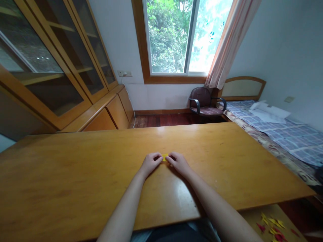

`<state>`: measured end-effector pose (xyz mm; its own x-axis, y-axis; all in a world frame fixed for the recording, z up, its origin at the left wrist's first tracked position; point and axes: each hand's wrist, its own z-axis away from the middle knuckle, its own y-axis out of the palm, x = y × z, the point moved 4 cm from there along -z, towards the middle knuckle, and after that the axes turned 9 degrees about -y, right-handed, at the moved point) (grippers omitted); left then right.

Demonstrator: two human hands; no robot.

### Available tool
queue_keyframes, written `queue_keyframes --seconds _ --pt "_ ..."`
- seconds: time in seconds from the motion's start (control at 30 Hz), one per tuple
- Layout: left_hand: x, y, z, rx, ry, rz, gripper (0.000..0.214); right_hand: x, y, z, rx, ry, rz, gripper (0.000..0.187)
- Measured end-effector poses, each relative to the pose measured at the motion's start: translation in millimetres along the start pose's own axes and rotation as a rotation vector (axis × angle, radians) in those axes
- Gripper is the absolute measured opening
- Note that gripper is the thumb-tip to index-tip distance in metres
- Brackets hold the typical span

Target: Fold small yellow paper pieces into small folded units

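Note:
A small yellow piece of paper (165, 157) lies on the wooden table (75, 174), near its middle. My left hand (150, 162) pinches the paper's left end with curled fingers. My right hand (178, 161) pinches its right end the same way. Both hands rest on the tabletop, fingertips almost meeting over the paper, which they mostly hide.
Several small yellow and red folded paper pieces (274, 227) lie on a lower surface at bottom right. A bed (285, 134) runs along the right side, a dark chair (205, 102) stands under the window, and a glass-fronted wooden cabinet (63, 74) lines the left wall.

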<state>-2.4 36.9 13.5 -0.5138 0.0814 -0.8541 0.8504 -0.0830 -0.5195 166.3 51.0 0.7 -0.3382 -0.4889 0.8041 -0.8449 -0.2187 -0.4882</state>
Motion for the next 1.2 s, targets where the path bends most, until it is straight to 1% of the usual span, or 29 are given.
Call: queue_keyframes --seconds 0.17,0.27,0.37,0.5,0.67,0.87,1.03,1.2 --pt "1 1.9 12 0.006 -0.016 -0.018 0.022 3 1 8 -0.017 0.021 -0.002 0.026" --pt "3 0.1 27 -0.004 -0.035 -0.039 0.022 9 2 22 -0.012 0.007 0.012 0.03" --pt "3 -2.6 40 -0.012 -0.052 -0.039 0.022 16 2 39 -0.002 0.001 0.028 0.027" --pt "3 -3.7 48 0.004 -0.063 -0.046 0.021 22 3 53 0.003 0.004 0.079 0.026" --pt "5 -4.2 47 0.003 -0.078 -0.05 0.021 27 5 53 0.03 0.006 0.091 0.026" --pt "8 -3.4 43 0.013 -0.075 -0.026 0.024 27 9 50 0.046 0.001 0.085 0.023" --pt "6 -1.8 37 0.06 -0.079 0.012 0.025 24 6 47 0.063 0.008 0.019 0.021" --pt "3 -1.9 27 0.133 -0.086 0.028 0.027 17 -1 36 0.077 0.025 -0.055 0.022"
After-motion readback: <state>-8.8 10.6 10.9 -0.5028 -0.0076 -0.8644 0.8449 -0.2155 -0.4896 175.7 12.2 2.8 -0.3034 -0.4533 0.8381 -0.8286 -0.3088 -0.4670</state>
